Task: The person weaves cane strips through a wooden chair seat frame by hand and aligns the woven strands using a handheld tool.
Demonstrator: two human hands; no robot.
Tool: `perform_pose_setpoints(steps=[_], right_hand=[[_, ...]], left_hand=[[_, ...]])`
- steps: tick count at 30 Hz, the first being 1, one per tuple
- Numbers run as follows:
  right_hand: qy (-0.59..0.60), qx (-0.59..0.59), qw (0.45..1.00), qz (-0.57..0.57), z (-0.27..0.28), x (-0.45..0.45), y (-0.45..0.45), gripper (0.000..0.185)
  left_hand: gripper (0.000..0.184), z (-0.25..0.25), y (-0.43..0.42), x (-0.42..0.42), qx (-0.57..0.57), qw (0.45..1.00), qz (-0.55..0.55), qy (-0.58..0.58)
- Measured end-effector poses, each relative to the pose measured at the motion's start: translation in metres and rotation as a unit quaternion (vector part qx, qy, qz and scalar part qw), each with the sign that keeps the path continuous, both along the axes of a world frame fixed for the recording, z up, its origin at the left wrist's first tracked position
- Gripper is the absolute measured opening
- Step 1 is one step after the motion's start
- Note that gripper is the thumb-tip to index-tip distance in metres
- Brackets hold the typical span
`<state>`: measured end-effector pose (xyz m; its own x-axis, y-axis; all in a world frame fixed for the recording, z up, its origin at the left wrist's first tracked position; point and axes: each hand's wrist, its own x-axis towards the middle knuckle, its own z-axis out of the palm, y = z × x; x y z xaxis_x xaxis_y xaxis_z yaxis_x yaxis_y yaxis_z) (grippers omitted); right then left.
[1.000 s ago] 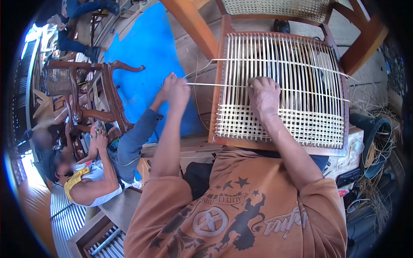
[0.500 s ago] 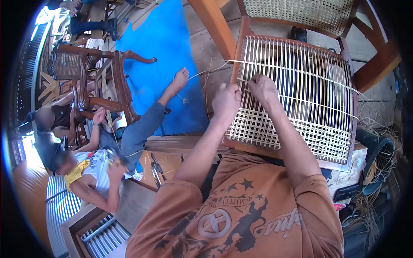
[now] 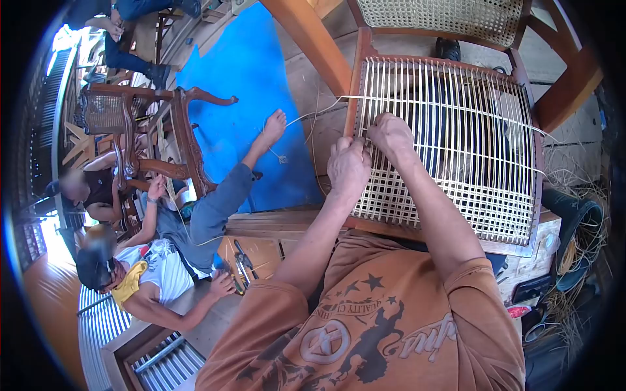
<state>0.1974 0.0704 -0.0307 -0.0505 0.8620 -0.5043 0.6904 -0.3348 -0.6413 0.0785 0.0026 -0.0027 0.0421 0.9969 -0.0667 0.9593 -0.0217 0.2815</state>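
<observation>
A wooden chair seat frame (image 3: 536,176) lies before me, strung with pale cane strands (image 3: 450,120). The near part is woven into a square grid (image 3: 450,207); farther off, mostly lengthwise strands are crossed by a few crosswise ones. At the left rail, my left hand (image 3: 349,166) is closed, its fingers bent at the seat's edge. Just right of it, my right hand (image 3: 393,138) pinches down among the strands. Both sets of fingers are on cane, though the exact piece between them is mostly hidden. One long strand (image 3: 417,101) crosses the seat and runs past both sides.
The caned chair back (image 3: 450,16) rises beyond the seat. On the left, a co-worker (image 3: 163,267) sits near a carved chair (image 3: 186,140), one foot on a blue sheet (image 3: 248,85). Hand tools (image 3: 243,260) lie nearby. Loose cane (image 3: 577,228) is piled at right.
Both my hands have shifted slightly nearer me along the left rail. The co-worker's hand has moved down to the tools. My view has tilted a little.
</observation>
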Motion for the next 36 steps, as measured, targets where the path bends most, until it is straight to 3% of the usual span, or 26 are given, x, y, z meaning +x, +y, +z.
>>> perform_pose_setpoints(steps=[9,12,15,20,23,26,29,32,36], right_hand=[[-0.007,-0.038,0.999,0.011,0.006,-0.005,0.000,0.030],[-0.013,0.009,1.000,0.010,-0.016,-0.013,-0.002,0.027],[0.000,0.042,0.999,0.019,-0.021,-0.007,-0.005,0.029],[0.013,0.023,0.999,0.048,-0.010,0.001,-0.004,0.032],[0.023,-0.015,1.000,0.005,-0.004,0.001,-0.002,0.030],[0.016,0.129,0.991,0.024,-0.035,-0.001,-0.004,0.025],[0.061,0.057,0.995,-0.052,-0.030,0.000,-0.002,0.025],[0.045,-0.008,0.999,0.013,-0.006,0.006,0.003,0.032],[0.036,-0.016,0.999,-0.002,-0.008,0.002,0.004,0.030]], left_hand=[[0.019,0.001,-0.001,0.006,-0.015,1.000,-0.003,0.027],[0.017,-0.002,-0.001,0.000,-0.009,1.000,0.003,-0.008],[0.018,-0.003,0.011,-0.012,-0.029,0.990,0.098,-0.100],[0.024,0.000,0.004,0.000,-0.017,0.999,0.038,-0.006],[0.027,0.001,0.000,0.006,-0.029,0.999,0.029,0.024],[0.029,-0.003,-0.003,0.006,-0.021,0.999,0.015,0.038],[0.030,-0.001,-0.003,0.008,-0.030,0.998,0.013,0.051],[0.031,-0.005,-0.006,0.006,0.003,0.998,-0.017,0.061],[0.030,-0.002,-0.006,0.007,0.001,0.998,-0.026,0.062]])
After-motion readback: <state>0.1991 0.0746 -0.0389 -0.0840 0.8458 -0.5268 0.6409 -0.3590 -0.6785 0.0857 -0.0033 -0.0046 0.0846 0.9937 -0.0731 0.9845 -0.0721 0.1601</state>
